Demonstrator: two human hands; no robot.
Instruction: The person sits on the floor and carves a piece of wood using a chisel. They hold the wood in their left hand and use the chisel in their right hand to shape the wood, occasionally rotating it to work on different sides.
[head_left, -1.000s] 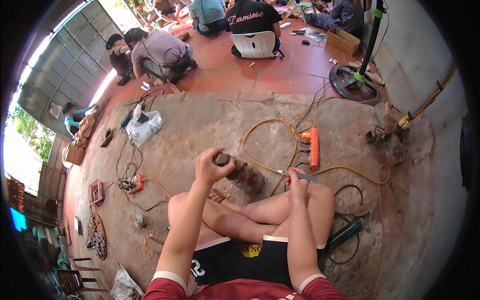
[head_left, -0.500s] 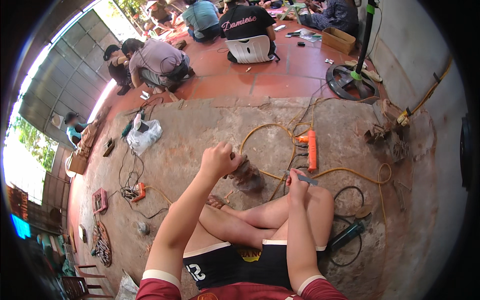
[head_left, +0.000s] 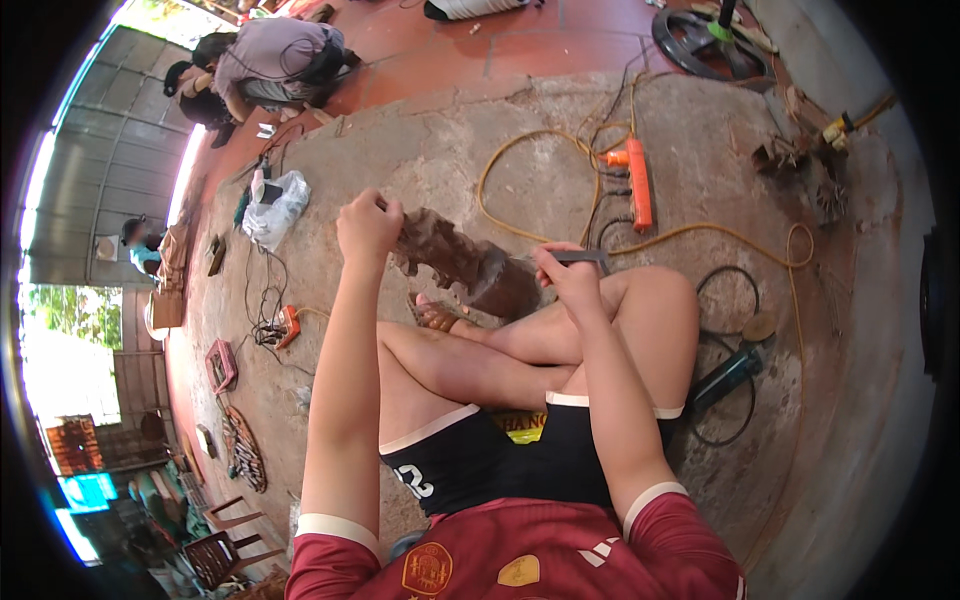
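Left hand (head_left: pixel 369 226) closed on brown carving (head_left: pixel 452 256), I've tipped it, baring more side. Right hand (head_left: pixel 574 282) clenches grey tool (head_left: pixel 582 257).

So the carving (head_left: pixel 505 285) sits in front of the person's crossed legs (head_left: pixel 490 385), left hand (head_left: pixel 368 228) on its left end, right hand (head_left: pixel 570 275) by its right end. Power strip (head_left: pixel 638 185) is past it to the right, with a cable loop (head_left: pixel 482 190) left of that. Plastic bag (head_left: pixel 277 218) is near the floor (head_left: pixel 420 130)'s far left corner.
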